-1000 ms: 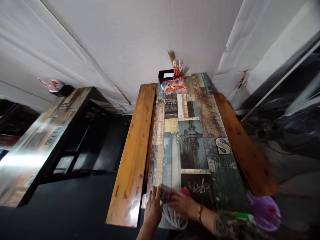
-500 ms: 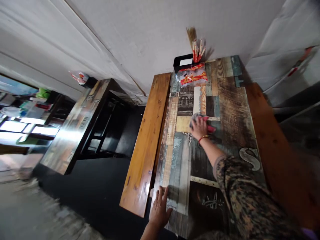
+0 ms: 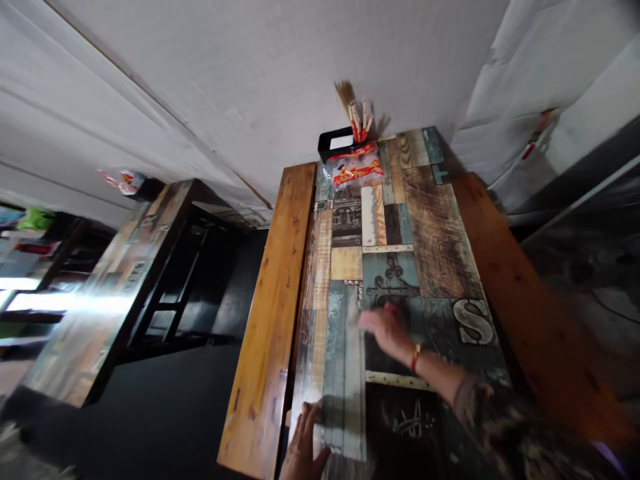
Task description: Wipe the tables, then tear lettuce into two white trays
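Note:
My right hand (image 3: 387, 331) is on the middle of a long patchwork-wood table (image 3: 440, 233), smeared by motion. A red cloth (image 3: 391, 309) shows at its far side, pressed under the fingers; most of it is hidden. My left hand (image 3: 303, 445) lies at the table's near left edge, fingers stretched out and holding nothing. On the tabletop just right of my right hand is a large printed letter S.
A plastic packet with red print (image 3: 353, 165) lies at the table's far end, beside a black box (image 3: 327, 142) and red-and-white sticks (image 3: 360, 123). Wooden benches (image 3: 270, 287) flank the table. Another patchwork table (image 3: 115, 287) stands at left. A pale wall (image 3: 250, 80) closes the far end.
My right hand has swept back toward me along the tabletop with the cloth. The left hand stays at the table's edge. The view has shifted, with the tables appearing lower and further left.

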### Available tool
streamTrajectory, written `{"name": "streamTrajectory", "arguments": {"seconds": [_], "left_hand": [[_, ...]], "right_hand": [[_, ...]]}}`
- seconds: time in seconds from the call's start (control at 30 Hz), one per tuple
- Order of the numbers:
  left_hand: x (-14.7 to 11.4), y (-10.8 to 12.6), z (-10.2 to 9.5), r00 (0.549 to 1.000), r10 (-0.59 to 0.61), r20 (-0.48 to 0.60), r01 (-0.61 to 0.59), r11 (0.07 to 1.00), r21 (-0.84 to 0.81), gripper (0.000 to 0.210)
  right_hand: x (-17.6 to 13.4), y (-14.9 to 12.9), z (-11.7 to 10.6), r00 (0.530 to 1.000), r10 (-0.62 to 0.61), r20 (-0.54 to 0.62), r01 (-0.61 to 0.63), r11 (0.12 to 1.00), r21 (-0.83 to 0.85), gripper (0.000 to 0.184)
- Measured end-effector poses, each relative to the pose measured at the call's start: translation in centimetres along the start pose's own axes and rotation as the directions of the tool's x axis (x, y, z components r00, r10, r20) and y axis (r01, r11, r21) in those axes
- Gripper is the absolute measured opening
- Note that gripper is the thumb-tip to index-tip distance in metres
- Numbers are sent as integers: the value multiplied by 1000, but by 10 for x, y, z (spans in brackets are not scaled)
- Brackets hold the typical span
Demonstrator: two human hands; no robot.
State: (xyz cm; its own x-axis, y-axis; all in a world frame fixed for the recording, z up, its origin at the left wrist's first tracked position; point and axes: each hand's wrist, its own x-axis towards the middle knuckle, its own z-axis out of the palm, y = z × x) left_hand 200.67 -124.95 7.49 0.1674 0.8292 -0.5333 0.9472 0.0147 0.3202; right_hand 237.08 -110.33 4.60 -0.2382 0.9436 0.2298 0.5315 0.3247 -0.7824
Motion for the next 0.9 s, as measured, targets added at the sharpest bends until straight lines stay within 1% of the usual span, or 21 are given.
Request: {"name": "streamTrajectory", "arguments": {"seconds": [0.03,0.07,0.1,0.13,0.17,0.2,0.23,0.27,0.33,0.4,0.47,0.5,0.57,0.6,0.63,0.67,0.7,0.77,0.8,0.83,0.9], "left_hand": [[1,-1,-1,1000,5,2,-5,1000,-8,77],[2,-1,-2,1000,10,8,-10,1000,-12,76],[3,0,-3,1000,9,15,-9,1000,-16,76],[4,1,-5,1000,5,24,-5,1000,-19,76],[4,3,-6,1000,1,31,0,1000,-24,77],[5,6,-7,999,-1,32,2,1000,-30,78],[5,8,-8,1000,-1,28,2,999,-35,79],[5,10,-8,1000,1,19,0,999,-36,79],[5,14,-7,1000,14,-12,-14,999,-32,79],[6,15,-7,999,32,-42,-34,999,-28,79],[9,13,-6,998,48,-41,-50,998,-30,79],[11,11,-6,998,54,-25,-55,998,-32,79],[14,6,-6,998,65,5,-65,997,-30,80],[15,3,-4,997,73,8,-73,997,-26,79],[15,2,-3,997,80,-2,-80,997,-21,77],[15,1,-1,996,83,-21,-84,996,-15,75],[15,1,2,996,79,-44,-79,997,-9,72],[14,7,7,995,57,-84,-58,998,-1,67],[14,12,9,994,52,-95,-52,999,0,66],[14,20,12,994,61,-94,-61,998,2,65],[16,38,15,991,119,-64,-119,993,11,63]], "right_hand": [[28,25,-41,991,87,-103,-95,993,-74,42],[54,49,-79,962,170,-215,-205,967,-152,46],[77,71,-113,922,241,-303,-314,923,-222,48],[96,90,-140,882,304,-360,-414,865,-283,47],[110,105,-159,831,372,-413,-516,793,-323,47],[117,114,-168,794,416,-443,-581,734,-352,47],[120,116,-167,773,441,-456,-616,694,-372,48],[116,112,-159,775,444,-449,-617,685,-388,47],[95,85,-121,840,396,-372,-530,746,-403,43],[57,41,-68,922,320,-220,-381,849,-365,43],[11,-7,-14,959,276,-60,-282,939,-196,41],[-10,-28,8,966,258,2,-257,964,-66,36],[-44,-56,38,958,286,24,-286,945,158,29],[-53,-61,43,955,296,18,-293,934,204,27],[-57,-59,40,951,309,3,-301,925,231,26],[-55,-51,29,949,316,-14,-303,922,241,27],[-47,-37,10,946,322,-43,-304,924,230,28],[-23,4,-44,931,344,-123,-322,931,169,38],[-10,28,-77,909,360,-211,-360,932,38,43],[3,52,-110,877,383,-291,-426,899,-100,46],[20,94,-165,814,432,-389,-556,774,-304,47]]}}
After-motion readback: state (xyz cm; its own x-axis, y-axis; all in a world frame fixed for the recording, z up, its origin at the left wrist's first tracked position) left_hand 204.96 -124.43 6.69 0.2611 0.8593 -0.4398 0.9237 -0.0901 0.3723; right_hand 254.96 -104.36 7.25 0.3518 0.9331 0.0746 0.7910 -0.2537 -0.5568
